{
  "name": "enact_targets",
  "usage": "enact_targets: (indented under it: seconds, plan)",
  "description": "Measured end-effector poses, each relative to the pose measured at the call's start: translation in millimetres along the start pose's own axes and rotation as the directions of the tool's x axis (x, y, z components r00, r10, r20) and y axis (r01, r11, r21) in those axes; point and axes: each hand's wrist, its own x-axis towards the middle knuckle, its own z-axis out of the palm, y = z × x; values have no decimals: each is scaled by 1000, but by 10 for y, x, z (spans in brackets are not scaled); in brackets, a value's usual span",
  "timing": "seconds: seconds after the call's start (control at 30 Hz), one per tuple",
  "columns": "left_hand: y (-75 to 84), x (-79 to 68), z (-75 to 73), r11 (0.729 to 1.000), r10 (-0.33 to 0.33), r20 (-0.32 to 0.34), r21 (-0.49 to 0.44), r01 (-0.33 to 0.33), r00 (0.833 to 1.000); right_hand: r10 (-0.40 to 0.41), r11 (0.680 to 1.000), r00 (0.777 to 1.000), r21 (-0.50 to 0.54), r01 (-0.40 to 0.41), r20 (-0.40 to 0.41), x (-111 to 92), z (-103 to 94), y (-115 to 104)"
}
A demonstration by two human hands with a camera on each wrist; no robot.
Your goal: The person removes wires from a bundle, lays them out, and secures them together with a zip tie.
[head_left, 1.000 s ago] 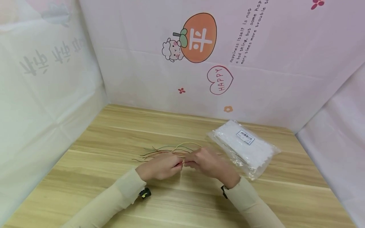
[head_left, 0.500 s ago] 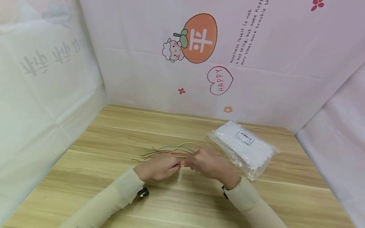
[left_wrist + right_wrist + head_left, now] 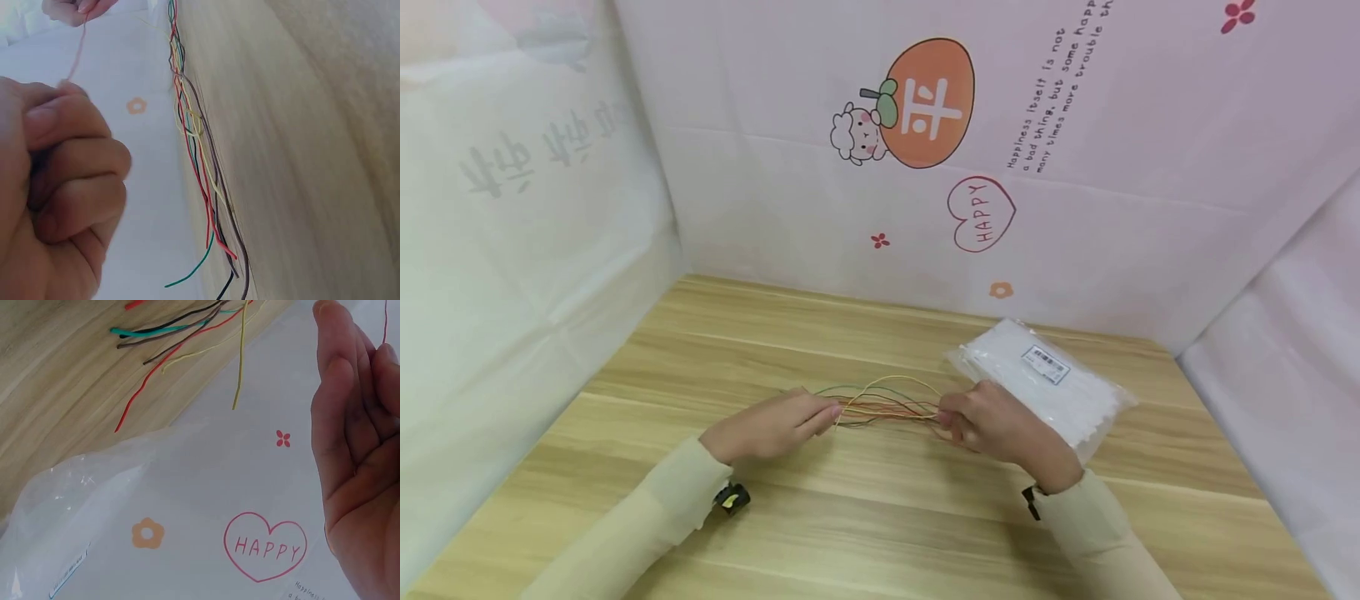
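Note:
My left hand and right hand are spread apart above the table, one at each end of a bundle of thin coloured wires. A thin reddish wire runs between the two hands in the left wrist view. The left thumb and index finger pinch one end, with the other fingers curled. At the other end, the right fingertips pinch this wire. Red, green, yellow, brown and black wires lie loosely together on the wood; one yellow wire arches above the rest.
Behind the right hand lies a clear plastic bag of white strips with a barcode label. A wooden tabletop spreads under everything. Printed white cloth walls it in at the back and both sides.
Both hands, close together before, have drawn apart, the left hand to the left and the right hand to the right. More of the wire bundle between them now shows.

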Motion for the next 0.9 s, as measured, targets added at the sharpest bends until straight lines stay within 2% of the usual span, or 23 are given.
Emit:
enact_targets:
  seconds: [0.13, 0.27, 0.37, 0.5, 0.63, 0.77, 0.9]
  plan:
    - [-40, 10, 1, 1000, -14, 11, 13, 14, 1000, 23, 1000, 998, -12, -22, 53, -11, 42, -20]
    - [-101, -29, -30, 1000, -15, 9, -2, 15, 1000, 16, 999, 999, -50, -14, 45, -11, 43, -18]
    - [-157, -77, -79, 1000, 12, 3, 8, -12, 1000, 66, 995, 997, -76, -63, 34, -32, -8, 9]
    - [-234, -163, -158, 998, 48, -11, 45, -47, 999, 149, 986, 987, -90, -143, 64, -77, -56, 69]
    - [-289, -247, -237, 996, 42, -38, 79, -39, 998, 154, 979, 987, -147, -144, 55, -131, -53, 148]
    - [-301, -284, -282, 982, 51, -69, 186, -38, 996, 158, 974, 986, -172, -148, 48, -155, -46, 192]
    - [-292, -276, -284, 931, 117, -109, 359, -70, 987, 194, 970, 978, -166, -180, 72, -144, -31, 194]
